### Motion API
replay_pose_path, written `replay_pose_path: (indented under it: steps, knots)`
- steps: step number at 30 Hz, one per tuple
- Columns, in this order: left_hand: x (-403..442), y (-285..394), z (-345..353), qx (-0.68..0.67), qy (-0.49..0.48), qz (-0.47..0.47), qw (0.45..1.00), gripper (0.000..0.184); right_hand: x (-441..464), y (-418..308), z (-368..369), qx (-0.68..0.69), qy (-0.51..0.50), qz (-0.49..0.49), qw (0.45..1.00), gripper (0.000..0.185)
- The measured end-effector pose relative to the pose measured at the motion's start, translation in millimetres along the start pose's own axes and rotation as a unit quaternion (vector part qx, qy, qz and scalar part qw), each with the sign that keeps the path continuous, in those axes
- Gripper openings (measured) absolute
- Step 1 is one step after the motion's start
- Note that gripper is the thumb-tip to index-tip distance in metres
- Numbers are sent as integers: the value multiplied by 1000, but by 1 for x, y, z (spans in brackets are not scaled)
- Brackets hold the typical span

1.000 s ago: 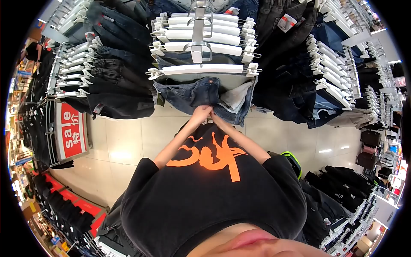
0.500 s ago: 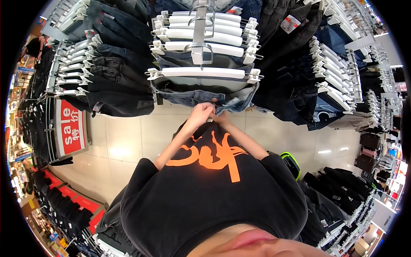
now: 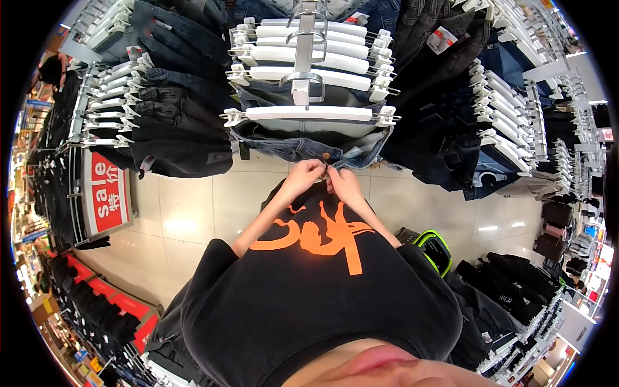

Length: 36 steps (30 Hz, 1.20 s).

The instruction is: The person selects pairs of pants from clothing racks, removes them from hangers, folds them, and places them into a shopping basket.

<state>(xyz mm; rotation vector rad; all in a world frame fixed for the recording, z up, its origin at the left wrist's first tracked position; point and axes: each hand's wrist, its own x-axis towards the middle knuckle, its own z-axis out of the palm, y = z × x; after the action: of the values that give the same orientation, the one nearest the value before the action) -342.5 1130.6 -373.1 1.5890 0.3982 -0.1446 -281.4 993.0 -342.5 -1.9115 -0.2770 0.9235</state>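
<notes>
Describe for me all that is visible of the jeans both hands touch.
The jeans are dark blue with paler patches and look like denim. They hang clipped to the white front hanger, waistband sagging open. A brownish button shows at the front; the left hand and right hand pinch below it. The legs are mostly hidden.

Around me lies a glossy cream tiled floor [image 3: 161, 261] with white light reflections [image 3: 180, 227]; on my left stands a red rectangular sale sign [image 3: 108, 193], on my right, silvery metal clothing racks [image 3: 536, 119].
</notes>
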Motion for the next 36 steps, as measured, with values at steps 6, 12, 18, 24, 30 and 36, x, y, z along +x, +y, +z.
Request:
replay_pose_path:
  steps: [6,12,18,24,30,36]
  knots:
    - [17,-62,-4,216,106,-20,970,28,-15,-13,-6,-12,-11,-54,998,38]
    - [20,-74,-6,158,48,11,986,28,-17,9,-16,72,-190,-140,969,29]
    - [30,-82,-3,147,34,-27,988,28,25,40,-17,-289,-140,-152,935,28]
    - [33,-59,-12,31,54,-74,995,26,61,72,26,-235,-17,-341,910,23]
    - [29,-13,-16,-17,75,-124,989,24,68,78,31,-277,30,-431,858,14]
    - [-9,44,-16,-62,49,-68,995,23,76,96,41,-115,-72,-289,948,20]
